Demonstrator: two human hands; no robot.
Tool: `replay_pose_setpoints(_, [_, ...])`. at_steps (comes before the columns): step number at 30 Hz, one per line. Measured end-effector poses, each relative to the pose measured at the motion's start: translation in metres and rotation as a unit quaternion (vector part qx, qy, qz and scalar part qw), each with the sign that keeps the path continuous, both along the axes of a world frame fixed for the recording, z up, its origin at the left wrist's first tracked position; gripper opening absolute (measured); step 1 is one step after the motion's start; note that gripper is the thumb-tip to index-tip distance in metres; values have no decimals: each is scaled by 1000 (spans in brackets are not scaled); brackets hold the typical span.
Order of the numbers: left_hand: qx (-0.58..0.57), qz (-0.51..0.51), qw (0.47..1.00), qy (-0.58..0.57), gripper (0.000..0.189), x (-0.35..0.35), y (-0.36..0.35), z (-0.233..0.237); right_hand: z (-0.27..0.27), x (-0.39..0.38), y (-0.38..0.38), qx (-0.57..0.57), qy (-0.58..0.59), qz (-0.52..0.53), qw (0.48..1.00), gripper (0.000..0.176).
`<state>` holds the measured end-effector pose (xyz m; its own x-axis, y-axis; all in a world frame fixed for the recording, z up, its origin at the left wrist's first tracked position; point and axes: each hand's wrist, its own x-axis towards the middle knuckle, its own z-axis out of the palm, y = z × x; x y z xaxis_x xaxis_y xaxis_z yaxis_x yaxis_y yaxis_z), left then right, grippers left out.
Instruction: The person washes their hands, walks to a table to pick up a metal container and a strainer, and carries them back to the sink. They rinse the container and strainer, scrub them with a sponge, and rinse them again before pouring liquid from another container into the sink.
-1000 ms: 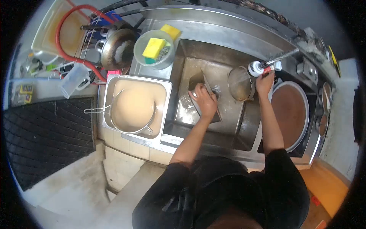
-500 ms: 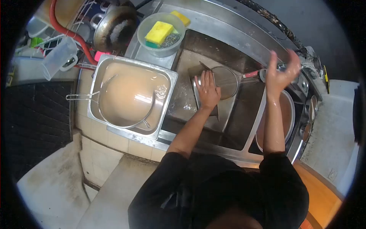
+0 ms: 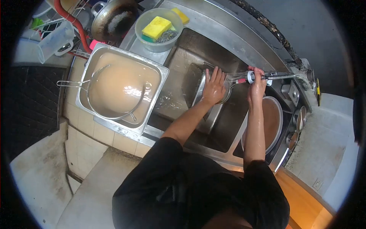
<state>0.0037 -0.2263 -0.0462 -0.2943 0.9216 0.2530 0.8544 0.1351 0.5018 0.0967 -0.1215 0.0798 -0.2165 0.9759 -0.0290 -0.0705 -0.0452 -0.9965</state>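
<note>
My left hand (image 3: 214, 87) lies with fingers stretched out on a metal container (image 3: 199, 91) that rests tilted in the sink (image 3: 179, 61). My right hand (image 3: 257, 84) is closed round a spray nozzle (image 3: 251, 77) with a metal hose, and water streams from it toward my left hand. Partly hidden beyond my left hand is a round strainer (image 3: 227, 93). The red handle of a whisk (image 3: 241, 81) shows just below the jet.
To the left, a steel pan (image 3: 81, 100) holds cloudy liquid and a wire-rimmed strainer (image 3: 110, 119). Behind it stands a tub (image 3: 158, 47) with sponges (image 3: 157, 27) and a scouring pad. On the right are a large round pot (image 3: 281, 126) and small metal containers (image 3: 292, 140).
My right hand has come down from its raised, open position and taken hold of the spray nozzle. Water now sprays leftward. My left hand stays on the metal container; the whole view has shifted slightly.
</note>
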Motion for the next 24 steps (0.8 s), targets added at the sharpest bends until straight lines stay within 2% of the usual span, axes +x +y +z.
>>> replay_pose_setpoints(2, [20,45,999,5,66,-3,4,18,6,-1,7,34,-38,30,998,16])
replay_pose_setpoints(4, [-14,54,998,-26,62,-2,-4,28,21,-3,-1,-40,16,69,997,17])
replay_pose_setpoints(5, [-19,61,997,-30,62,-3,-5,22,16,-2,1,-24,-3,69,997,17])
replay_pose_setpoints(6, [-7,16,1000,-8,61,-4,-4,13,8,3,4,-29,-7,74,997,17])
replay_pose_setpoints(7, [6,-31,999,15,60,-5,-2,5,-2,7,7,6,-64,79,995,16])
replay_pose_setpoints(8, [7,-28,999,18,60,-7,1,-4,-6,6,12,45,-115,83,989,16])
replay_pose_setpoints(9, [26,-86,996,-28,61,-9,5,-13,1,1,5,-2,-40,91,995,16])
replay_pose_setpoints(10, [44,-142,986,-76,62,-9,8,-23,-1,0,9,-1,-40,96,995,16])
replay_pose_setpoints(11, [45,-137,986,-78,62,-5,12,-31,-6,0,12,14,-46,80,996,18])
replay_pose_setpoints(12, [46,-131,990,13,61,-1,18,-36,-7,-3,14,28,-51,64,996,20])
replay_pose_setpoints(13, [48,-124,986,105,61,3,23,-41,-9,-7,19,68,-105,53,991,20])
replay_pose_setpoints(14, [48,-119,987,101,61,5,23,-30,-9,-16,24,69,-108,57,990,20])
replay_pose_setpoints(16, [-15,-57,998,23,58,8,21,8,-9,-29,33,35,-68,102,992,22])
replay_pose_setpoints(18, [-50,-36,997,42,65,14,27,11,-8,-28,37,34,-72,88,993,22])
replay_pose_setpoints(20, [-109,17,994,26,75,8,26,21,-9,-10,29,-15,-143,86,986,23])
replay_pose_setpoints(21, [-127,27,992,9,83,0,24,20,-13,-1,21,-4,-140,84,987,23])
replay_pose_setpoints(24, [-91,37,995,-3,82,-27,12,6,-33,19,-8,-13,-75,51,996,25])
